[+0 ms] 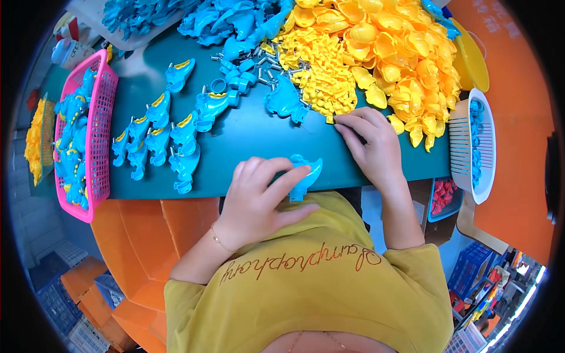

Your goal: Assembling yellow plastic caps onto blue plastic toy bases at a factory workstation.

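At the table's near edge, my left hand [259,197] has its index fingertip over a blue curved plastic shell [306,176]; the thumb stretches out below it, and part of the grip is hidden. My right hand [374,144] reaches to the near tip of a heap of small yellow plastic pieces [321,76]. Its thumb and index finger are pinched together at one small yellow piece [330,119]. Left of my hands, several blue shells with yellow inlays and metal pins [185,138] lie in rows. A single blue shell [284,100] lies beyond, beside the heap.
Large yellow shells [406,53] are heaped at the far right, blue parts [229,23] at the back. Metal pins [268,65] lie between. A pink basket [106,123] of blue-yellow pieces stands left, a white basket [485,147] right. An orange chair [147,247] is below the table.
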`<action>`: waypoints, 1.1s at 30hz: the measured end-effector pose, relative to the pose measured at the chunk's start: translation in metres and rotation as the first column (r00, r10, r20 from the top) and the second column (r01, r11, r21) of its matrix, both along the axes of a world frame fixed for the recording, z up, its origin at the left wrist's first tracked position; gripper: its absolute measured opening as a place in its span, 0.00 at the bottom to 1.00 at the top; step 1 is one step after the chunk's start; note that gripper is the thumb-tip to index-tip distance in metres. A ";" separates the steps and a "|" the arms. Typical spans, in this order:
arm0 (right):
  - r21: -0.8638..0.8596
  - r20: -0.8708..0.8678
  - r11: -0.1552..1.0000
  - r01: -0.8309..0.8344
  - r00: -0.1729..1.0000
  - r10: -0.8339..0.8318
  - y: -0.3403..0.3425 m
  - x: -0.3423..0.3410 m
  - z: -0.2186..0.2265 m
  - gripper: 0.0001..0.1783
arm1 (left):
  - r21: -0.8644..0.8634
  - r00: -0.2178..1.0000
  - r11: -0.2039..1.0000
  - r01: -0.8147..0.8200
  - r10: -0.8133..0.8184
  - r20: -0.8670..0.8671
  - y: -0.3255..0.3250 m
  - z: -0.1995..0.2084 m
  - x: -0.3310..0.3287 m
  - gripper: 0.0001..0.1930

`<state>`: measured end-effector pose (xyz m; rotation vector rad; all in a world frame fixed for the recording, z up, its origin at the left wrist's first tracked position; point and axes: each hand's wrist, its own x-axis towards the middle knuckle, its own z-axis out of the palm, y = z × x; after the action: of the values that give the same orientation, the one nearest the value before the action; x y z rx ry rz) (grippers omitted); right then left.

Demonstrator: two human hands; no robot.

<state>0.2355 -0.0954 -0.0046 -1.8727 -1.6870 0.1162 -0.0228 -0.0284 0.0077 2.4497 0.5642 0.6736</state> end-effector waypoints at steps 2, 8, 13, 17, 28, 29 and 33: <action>-0.017 -0.195 0.999 0.032 0.980 -0.035 -0.003 0.000 0.002 0.07 | -0.023 1.000 1.000 -0.006 0.006 0.005 0.005 0.003 -0.006 0.31; 0.020 -0.063 0.996 0.090 0.994 -0.088 0.010 0.002 0.009 0.09 | -0.044 0.998 0.999 -0.011 0.008 -0.061 0.009 -0.003 -0.012 0.35; -0.111 0.176 0.988 0.107 0.981 -0.087 0.018 -0.005 0.020 0.09 | 0.031 1.000 0.999 -0.017 0.017 -0.015 0.008 -0.016 -0.007 0.27; -0.102 0.241 0.989 0.103 0.968 -0.075 0.021 -0.007 0.019 0.07 | 0.052 0.999 0.998 -0.040 0.041 -0.016 0.006 -0.021 -0.007 0.24; -0.086 0.055 0.995 -0.055 0.997 0.060 -0.013 -0.018 0.015 0.11 | 0.051 0.991 0.990 -0.135 0.136 -0.014 0.004 -0.021 -0.002 0.24; -0.045 0.009 0.999 -0.006 1.000 0.007 -0.016 -0.017 0.013 0.13 | 0.049 0.991 0.990 -0.134 0.135 -0.013 0.004 -0.021 -0.001 0.24; -0.043 0.071 0.998 0.038 0.997 -0.035 -0.006 -0.008 0.015 0.16 | 0.068 0.991 0.989 -0.133 0.135 -0.016 0.004 -0.022 -0.001 0.24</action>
<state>0.2273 -0.1012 0.0108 -1.9601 -1.7093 0.0746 -0.0242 -0.0248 -0.0143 2.4995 0.7305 0.7329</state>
